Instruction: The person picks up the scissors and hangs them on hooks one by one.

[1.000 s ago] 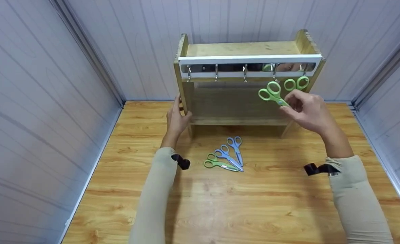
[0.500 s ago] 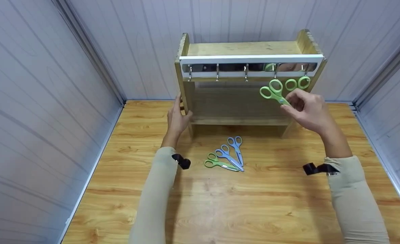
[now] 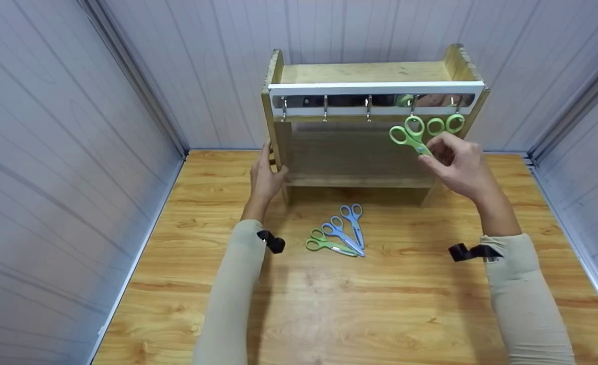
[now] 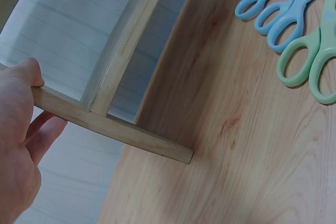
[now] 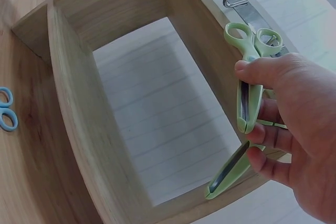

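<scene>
My right hand (image 3: 462, 163) pinches green scissors (image 5: 252, 98) near the pivot between thumb and fingers, handle loops up. In the head view, one loop is right at the hook (image 3: 413, 104) second from the right. A second pair of green scissors (image 5: 229, 172) hangs from the rightmost hook, partly hidden behind my right hand. With my left hand (image 3: 265, 178) I grip the left side panel (image 4: 152, 141) of a small wooden shelf (image 3: 364, 72), thumb on one face and fingers on the other. A white rail (image 3: 349, 89) with several metal hooks runs along the shelf's top front.
On the wood-grain floor (image 3: 309, 304) before the shelf lie green scissors (image 3: 324, 245) and two blue ones, the middle scissors (image 3: 340, 234) and the upper scissors (image 3: 353, 225). Pale panelled walls (image 3: 217, 66) stand behind and at both sides.
My right hand turns the held scissors slightly, and their loops shift a little right and up toward the second hook from the right. The left hand keeps its hold on the shelf.
</scene>
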`<control>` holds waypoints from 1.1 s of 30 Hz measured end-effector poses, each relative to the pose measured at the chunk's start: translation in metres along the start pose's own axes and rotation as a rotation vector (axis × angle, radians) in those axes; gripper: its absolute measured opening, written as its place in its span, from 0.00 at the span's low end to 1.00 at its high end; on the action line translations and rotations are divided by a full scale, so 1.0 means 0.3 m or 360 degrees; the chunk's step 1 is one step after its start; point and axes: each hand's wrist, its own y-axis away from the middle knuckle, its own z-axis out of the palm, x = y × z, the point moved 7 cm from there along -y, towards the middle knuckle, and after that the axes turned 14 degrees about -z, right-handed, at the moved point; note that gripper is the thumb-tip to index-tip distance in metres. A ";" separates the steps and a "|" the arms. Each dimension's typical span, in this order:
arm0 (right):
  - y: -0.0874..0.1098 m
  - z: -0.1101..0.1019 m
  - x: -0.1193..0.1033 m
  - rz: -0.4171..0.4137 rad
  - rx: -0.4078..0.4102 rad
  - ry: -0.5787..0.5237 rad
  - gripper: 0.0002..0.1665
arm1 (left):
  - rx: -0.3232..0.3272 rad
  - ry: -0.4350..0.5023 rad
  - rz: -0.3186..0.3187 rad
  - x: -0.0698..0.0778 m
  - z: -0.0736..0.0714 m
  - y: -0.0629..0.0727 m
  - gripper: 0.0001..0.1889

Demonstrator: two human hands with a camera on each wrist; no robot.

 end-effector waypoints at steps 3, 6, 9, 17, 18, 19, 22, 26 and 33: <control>0.002 0.006 0.002 -0.0001 0.0003 0.0001 0.10 | 0.0005 0.0009 0.0012 -0.001 0.000 0.000 0.43; 0.004 0.010 0.002 0.0002 0.0011 -0.0012 0.09 | 0.0005 0.0016 0.0021 -0.002 0.000 0.000 0.43; 0.005 0.014 0.003 0.0005 0.0017 -0.0015 0.09 | 0.0008 0.0018 0.0026 -0.003 0.000 0.000 0.43; 0.008 0.027 0.007 0.0016 0.0021 0.0003 0.10 | 0.0022 0.0002 0.0047 0.002 -0.001 0.001 0.42; 0.009 0.030 0.007 0.0021 0.0026 0.0006 0.10 | 0.0021 -0.0001 0.0044 0.002 0.000 0.001 0.43; 0.009 0.032 0.007 0.0025 0.0033 0.0012 0.10 | 0.0022 -0.0003 0.0043 0.003 0.000 0.002 0.43; 0.008 0.039 0.008 0.0042 0.0050 0.0010 0.10 | 0.0026 -0.0004 0.0044 0.004 -0.001 0.003 0.43; 0.006 0.050 0.010 0.0051 0.0049 0.0011 0.11 | 0.0028 0.0012 0.0042 0.005 -0.004 0.003 0.43; 0.004 0.071 0.017 0.0092 0.0020 0.0064 0.10 | 0.0014 0.0003 0.0027 0.007 -0.003 0.003 0.43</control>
